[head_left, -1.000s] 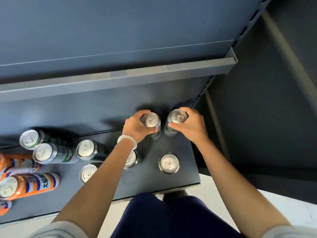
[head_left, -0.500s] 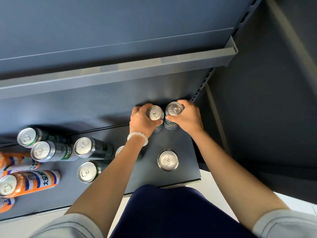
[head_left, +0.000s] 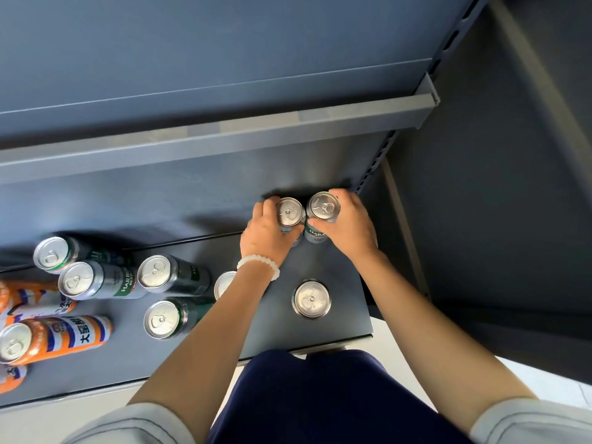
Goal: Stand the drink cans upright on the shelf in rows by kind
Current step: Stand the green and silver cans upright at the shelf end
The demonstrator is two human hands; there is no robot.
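Observation:
Two silver-and-green beer cans stand upright side by side at the back right of the dark shelf (head_left: 336, 318). My left hand (head_left: 267, 233) grips the left beer can (head_left: 290, 213); my right hand (head_left: 349, 225) grips the right beer can (head_left: 323, 206). A third upright beer can (head_left: 311, 299) stands alone nearer the front edge. Another upright can (head_left: 224, 283) is partly hidden behind my left forearm. Several more beer cans (head_left: 160, 274) stand in the left half, and orange-and-white cans (head_left: 54, 339) sit at the far left.
An upper shelf's grey front rail (head_left: 224, 136) overhangs the back of the lower shelf. A slotted upright post (head_left: 374, 165) bounds the shelf on the right. My dark blue trousers (head_left: 307, 395) press against the shelf's front edge.
Both hands have pushed their two beer cans farther back on the shelf and closer together, so the cans now touch.

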